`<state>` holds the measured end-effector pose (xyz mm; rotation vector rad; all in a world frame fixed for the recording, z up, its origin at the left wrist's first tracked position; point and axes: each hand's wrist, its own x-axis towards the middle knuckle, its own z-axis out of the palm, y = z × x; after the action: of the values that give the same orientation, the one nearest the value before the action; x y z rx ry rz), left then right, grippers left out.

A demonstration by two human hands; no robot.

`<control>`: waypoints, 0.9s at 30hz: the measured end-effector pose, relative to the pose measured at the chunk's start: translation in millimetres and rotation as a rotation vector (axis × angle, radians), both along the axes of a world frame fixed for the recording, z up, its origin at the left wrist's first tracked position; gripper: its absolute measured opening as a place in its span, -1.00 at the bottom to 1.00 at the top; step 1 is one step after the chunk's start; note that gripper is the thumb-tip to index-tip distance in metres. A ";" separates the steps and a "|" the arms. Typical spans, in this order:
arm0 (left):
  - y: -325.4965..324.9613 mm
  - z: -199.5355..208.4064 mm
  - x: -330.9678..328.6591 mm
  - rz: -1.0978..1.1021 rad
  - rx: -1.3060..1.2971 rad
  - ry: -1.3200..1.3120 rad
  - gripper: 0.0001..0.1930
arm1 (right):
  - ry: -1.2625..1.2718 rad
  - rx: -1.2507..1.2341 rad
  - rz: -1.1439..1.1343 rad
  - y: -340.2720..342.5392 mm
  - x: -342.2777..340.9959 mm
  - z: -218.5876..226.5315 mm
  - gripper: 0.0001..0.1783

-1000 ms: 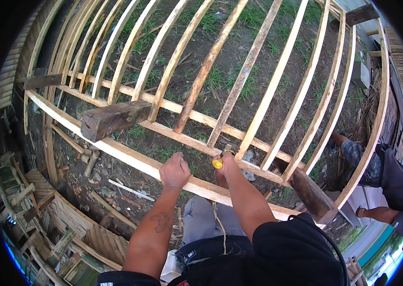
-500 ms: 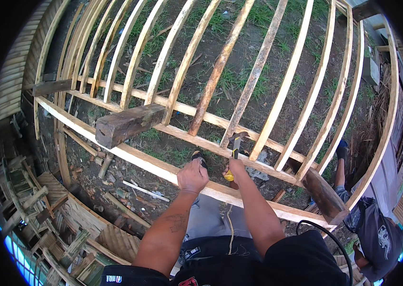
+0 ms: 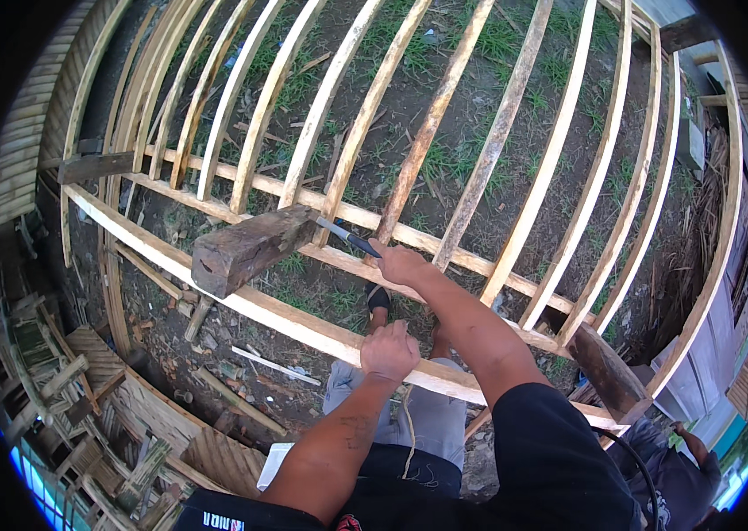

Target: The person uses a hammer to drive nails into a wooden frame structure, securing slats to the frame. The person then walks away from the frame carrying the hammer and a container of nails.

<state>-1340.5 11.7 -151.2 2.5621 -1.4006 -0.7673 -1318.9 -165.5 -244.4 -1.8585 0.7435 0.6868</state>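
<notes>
My right hand [image 3: 399, 264] is closed round the dark grip of a hammer [image 3: 358, 242]. Its pale shaft points left, ending by the far end of a thick dark wooden block [image 3: 254, 248], where the head is hard to make out. That hand is above the double rails that carry the slats. My left hand [image 3: 390, 351] is a fist at the near light-coloured beam [image 3: 290, 323]. Whatever its fingers may hold is hidden.
Long wooden slats [image 3: 431, 124] stretch away over grassy soil. Another dark block [image 3: 609, 372] joins the frame at right, close to a person in dark clothes [image 3: 670, 465]. Bamboo pieces [image 3: 126, 460] pile up at lower left. A black cable [image 3: 635, 460] hangs by my right sleeve.
My right hand has swung the hammer left and farther out, toward the dark block. My left fist has moved slightly right and nearer. The other person has shifted lower at the right.
</notes>
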 end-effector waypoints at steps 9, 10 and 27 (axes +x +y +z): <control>2.1 2.9 0.9 0.031 -0.101 0.003 -0.85 | 0.232 -0.063 0.412 -4.5 58.6 -50.6 -0.34; 1.8 2.2 0.3 0.040 -0.122 0.006 -0.85 | 0.175 -0.073 0.325 -2.6 50.3 -48.5 -0.34; -1.0 4.0 -1.2 0.005 -0.089 -0.064 -0.86 | 0.439 0.618 -1.100 57.9 -76.3 -37.5 -0.75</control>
<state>-1341.7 10.8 -147.2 2.5425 -1.4120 -0.6137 -1395.2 -107.6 -281.9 -0.5520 1.4548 0.4823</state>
